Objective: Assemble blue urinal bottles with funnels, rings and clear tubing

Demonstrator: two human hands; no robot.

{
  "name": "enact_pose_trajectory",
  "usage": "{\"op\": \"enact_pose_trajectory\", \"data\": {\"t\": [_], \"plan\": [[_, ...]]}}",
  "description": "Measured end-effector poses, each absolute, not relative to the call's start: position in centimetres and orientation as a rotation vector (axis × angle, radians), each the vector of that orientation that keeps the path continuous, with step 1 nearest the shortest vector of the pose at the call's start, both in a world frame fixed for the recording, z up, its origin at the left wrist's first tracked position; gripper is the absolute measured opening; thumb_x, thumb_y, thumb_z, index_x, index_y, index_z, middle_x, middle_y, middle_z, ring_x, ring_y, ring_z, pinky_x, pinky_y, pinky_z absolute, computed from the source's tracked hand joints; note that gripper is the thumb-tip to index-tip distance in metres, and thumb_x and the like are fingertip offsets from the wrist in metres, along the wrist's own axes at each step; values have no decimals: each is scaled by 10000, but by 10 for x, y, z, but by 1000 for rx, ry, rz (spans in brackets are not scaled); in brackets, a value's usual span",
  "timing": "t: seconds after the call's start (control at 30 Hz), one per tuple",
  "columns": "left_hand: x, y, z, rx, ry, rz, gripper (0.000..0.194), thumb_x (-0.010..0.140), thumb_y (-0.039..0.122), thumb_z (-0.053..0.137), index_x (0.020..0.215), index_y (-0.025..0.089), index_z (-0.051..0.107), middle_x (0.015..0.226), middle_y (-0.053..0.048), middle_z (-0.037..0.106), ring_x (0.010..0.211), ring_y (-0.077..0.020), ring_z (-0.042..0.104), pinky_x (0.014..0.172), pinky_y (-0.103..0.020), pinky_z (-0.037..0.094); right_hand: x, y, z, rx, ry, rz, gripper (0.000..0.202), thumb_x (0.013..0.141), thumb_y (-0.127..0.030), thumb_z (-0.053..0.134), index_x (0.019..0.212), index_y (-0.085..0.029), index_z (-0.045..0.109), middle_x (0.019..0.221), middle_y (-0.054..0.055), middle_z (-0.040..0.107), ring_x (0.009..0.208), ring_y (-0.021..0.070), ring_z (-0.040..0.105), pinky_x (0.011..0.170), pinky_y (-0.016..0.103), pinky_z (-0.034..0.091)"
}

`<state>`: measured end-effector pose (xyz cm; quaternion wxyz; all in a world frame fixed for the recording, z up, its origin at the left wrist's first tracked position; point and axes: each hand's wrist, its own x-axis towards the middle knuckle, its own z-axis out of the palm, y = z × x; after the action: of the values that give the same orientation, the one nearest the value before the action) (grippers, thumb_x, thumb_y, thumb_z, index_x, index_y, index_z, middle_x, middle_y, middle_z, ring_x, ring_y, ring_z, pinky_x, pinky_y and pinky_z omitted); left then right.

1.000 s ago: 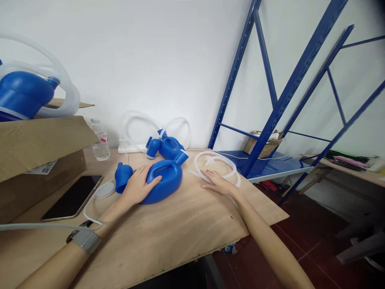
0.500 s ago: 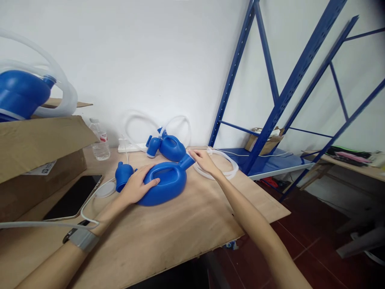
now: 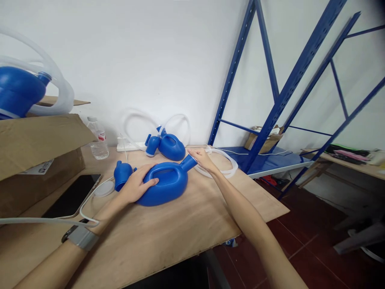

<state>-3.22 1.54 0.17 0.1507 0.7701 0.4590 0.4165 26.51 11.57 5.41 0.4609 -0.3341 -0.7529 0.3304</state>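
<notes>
A blue urinal bottle [image 3: 171, 190] with a moulded handle lies on its side on the table, its open neck pointing right and slightly away. My left hand [image 3: 140, 182] grips its left end, with the thumb over the edge of the handle recess. At the mouth of the neck, my right hand [image 3: 203, 159] is closed, its fingers curled against the far side; the fingertips are partly hidden. Left of the bottle stands a small blue spout-like part [image 3: 122, 175], near a white round lid [image 3: 104, 188]. Behind my right hand lies a coil of clear tubing [image 3: 231, 168].
Another blue bottle [image 3: 173, 147] with a spout and tubing lies by the wall, near a white power strip [image 3: 135, 146]. At left are a phone [image 3: 73, 196], a water bottle [image 3: 98, 140] and a cardboard box [image 3: 45, 140]. A blue metal rack [image 3: 264, 120] stands at right.
The urinal bottle's neck has shifted slightly to the right, and more of its mouth shows beside my right hand. My left hand stays on the body. The camera has turned slightly.
</notes>
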Motion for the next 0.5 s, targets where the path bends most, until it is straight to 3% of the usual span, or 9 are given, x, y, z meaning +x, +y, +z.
{"op": "enact_pose_trajectory", "data": {"t": [0.1,0.27,0.5], "plan": [[-31,14,2,2212,1317,1193,685,896,638,592,1419,195,598,1445,-128,656,1319,-353,610,1170,-515,437,267,111,57,-825,-1853,819,683,853,-776,592,550,-237,303,551,-44,255,557,108,255,535,278,212],[-31,13,3,2213,1340,1203,689,892,655,573,1412,205,600,1451,-129,654,1318,-360,608,1182,-529,415,277,99,62,-857,-1988,739,618,921,-734,535,606,-211,445,617,-25,384,605,126,347,583,277,286],[-18,9,9,2275,1619,1145,528,909,495,478,1321,198,623,1335,-130,711,1224,-371,650,1103,-568,467,283,93,63,-808,-2040,831,537,948,-638,578,635,-211,486,639,-30,413,615,130,370,610,273,332]]}}
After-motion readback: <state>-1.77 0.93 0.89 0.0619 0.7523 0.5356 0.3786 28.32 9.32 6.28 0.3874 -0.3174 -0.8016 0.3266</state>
